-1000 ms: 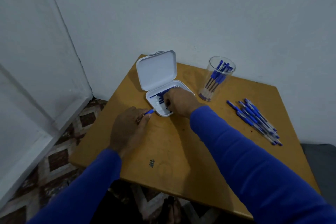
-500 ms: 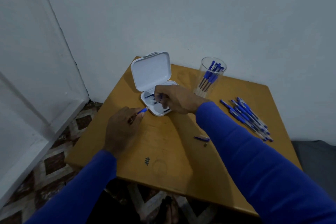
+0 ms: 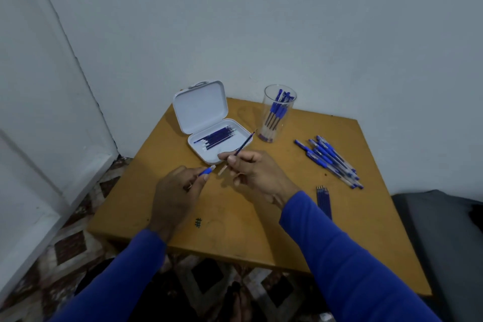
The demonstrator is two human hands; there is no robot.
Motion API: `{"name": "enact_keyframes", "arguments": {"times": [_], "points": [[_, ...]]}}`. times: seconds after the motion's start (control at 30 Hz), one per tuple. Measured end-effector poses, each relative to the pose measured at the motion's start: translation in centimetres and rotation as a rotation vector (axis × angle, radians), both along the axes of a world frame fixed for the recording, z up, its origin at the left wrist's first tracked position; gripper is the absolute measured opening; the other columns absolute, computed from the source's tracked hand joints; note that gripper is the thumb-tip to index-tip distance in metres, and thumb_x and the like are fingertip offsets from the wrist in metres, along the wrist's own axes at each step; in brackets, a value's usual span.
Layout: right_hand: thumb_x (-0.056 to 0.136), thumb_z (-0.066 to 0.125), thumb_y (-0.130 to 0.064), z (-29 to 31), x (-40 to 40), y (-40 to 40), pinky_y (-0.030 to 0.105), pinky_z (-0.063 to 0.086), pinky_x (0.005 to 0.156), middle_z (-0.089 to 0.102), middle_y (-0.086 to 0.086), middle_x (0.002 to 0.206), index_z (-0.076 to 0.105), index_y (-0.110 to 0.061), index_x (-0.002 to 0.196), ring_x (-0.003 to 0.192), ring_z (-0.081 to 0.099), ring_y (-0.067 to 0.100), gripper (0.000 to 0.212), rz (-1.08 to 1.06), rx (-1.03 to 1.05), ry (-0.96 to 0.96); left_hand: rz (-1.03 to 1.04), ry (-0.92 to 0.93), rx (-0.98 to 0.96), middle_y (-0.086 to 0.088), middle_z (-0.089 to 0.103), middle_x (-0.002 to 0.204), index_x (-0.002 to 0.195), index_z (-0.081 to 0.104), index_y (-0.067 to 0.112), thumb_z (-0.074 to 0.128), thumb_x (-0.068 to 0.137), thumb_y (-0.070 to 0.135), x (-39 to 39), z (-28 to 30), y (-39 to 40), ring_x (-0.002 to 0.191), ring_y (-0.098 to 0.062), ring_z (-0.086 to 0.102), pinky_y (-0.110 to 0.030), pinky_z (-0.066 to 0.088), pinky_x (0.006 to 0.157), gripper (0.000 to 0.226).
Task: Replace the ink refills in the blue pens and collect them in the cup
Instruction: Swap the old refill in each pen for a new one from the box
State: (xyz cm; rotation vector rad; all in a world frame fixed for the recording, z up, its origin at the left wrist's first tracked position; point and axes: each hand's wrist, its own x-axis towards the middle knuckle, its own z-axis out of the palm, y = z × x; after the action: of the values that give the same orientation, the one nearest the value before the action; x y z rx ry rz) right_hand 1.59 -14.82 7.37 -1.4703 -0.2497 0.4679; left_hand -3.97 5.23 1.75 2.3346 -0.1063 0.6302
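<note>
1. Blue refill [image 3: 241,148] pinched in the right hand [image 3: 257,172], tip toward one o'clock.
2. Left hand [image 3: 177,191] grips a pen [image 3: 207,171].
3. Cup [image 3: 278,112] stands at twelve on the surface [image 3: 261,230].

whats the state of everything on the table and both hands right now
white case: lid open, refills lying inside
clear cup: upright, holding several blue pens
loose pens: lying in a pile on the table
used refills: lying together near the right sleeve
left hand: gripping a blue pen barrel
right hand: pinching a refill, tip pointing up and away
</note>
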Motion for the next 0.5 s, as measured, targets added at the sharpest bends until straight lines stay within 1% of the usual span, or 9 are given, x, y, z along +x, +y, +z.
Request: {"name": "enact_keyframes", "arguments": {"times": [0.03, 0.1, 0.2, 0.3, 0.43, 0.5], "points": [[0.098, 0.066, -0.018, -0.2, -0.6, -0.2, 0.026, 0.053, 0.061, 0.068, 0.010, 0.083, 0.075, -0.003, 0.114, 0.072, 0.062, 0.014, 0.023, -0.045, 0.036, 0.020, -0.022, -0.012, 0.003, 0.011, 0.061, 0.075, 0.112, 0.077, 0.019, 0.052, 0.097, 0.045, -0.2, 0.0, -0.4, 0.064, -0.003, 0.054, -0.021, 0.042, 0.052, 0.039], [0.099, 0.063, -0.015, -0.3, -1.8, -0.9, 0.025, 0.057, 0.063, 0.074, 0.010, 0.089, 0.072, 0.001, 0.115, 0.075, 0.068, 0.016, 0.024, -0.129, 0.073, 0.036, -0.054, -0.025, -0.027, 0.009, 0.064, 0.079, 0.113, 0.077, 0.018, 0.054, 0.097, 0.043, -0.5, -0.1, -1.3, 0.068, -0.003, 0.056, -0.022, 0.045, 0.055, 0.037], [0.101, 0.061, -0.017, -0.3, -3.4, -2.2, 0.028, 0.059, 0.063, 0.077, 0.014, 0.095, 0.068, 0.006, 0.112, 0.077, 0.072, 0.019, 0.027, -0.253, 0.061, 0.033, -0.101, -0.055, -0.074, 0.011, 0.065, 0.081, 0.111, 0.077, 0.015, 0.062, 0.094, 0.035, -1.1, -0.1, -3.0, 0.071, -0.003, 0.059, -0.019, 0.045, 0.058, 0.030], [0.102, 0.059, -0.020, -0.2, -4.4, -3.7, 0.033, 0.058, 0.065, 0.077, 0.016, 0.096, 0.065, 0.006, 0.113, 0.080, 0.073, 0.024, 0.029, -0.333, 0.027, 0.021, -0.165, -0.066, -0.121, 0.011, 0.066, 0.081, 0.111, 0.077, 0.016, 0.066, 0.094, 0.031, -1.6, -0.3, -4.6, 0.071, -0.006, 0.061, -0.024, 0.049, 0.059, 0.025], [0.104, 0.057, -0.021, 0.0, -5.4, -5.5, 0.034, 0.058, 0.063, 0.077, 0.017, 0.094, 0.063, 0.005, 0.111, 0.080, 0.073, 0.027, 0.028, -0.372, 0.010, 0.001, -0.213, -0.053, -0.132, 0.015, 0.062, 0.079, 0.112, 0.077, 0.020, 0.068, 0.096, 0.032, -2.0, -0.3, -6.4, 0.071, -0.007, 0.060, -0.015, 0.043, 0.061, 0.022], [0.104, 0.057, -0.020, -0.1, -5.8, -6.1, 0.034, 0.059, 0.062, 0.077, 0.018, 0.094, 0.063, 0.006, 0.111, 0.080, 0.073, 0.027, 0.028, -0.395, 0.007, -0.006, -0.216, -0.025, -0.127, 0.016, 0.061, 0.078, 0.112, 0.077, 0.021, 0.068, 0.095, 0.031, -2.1, -0.3, -7.1, 0.070, -0.006, 0.059, -0.017, 0.043, 0.060, 0.021]]}}
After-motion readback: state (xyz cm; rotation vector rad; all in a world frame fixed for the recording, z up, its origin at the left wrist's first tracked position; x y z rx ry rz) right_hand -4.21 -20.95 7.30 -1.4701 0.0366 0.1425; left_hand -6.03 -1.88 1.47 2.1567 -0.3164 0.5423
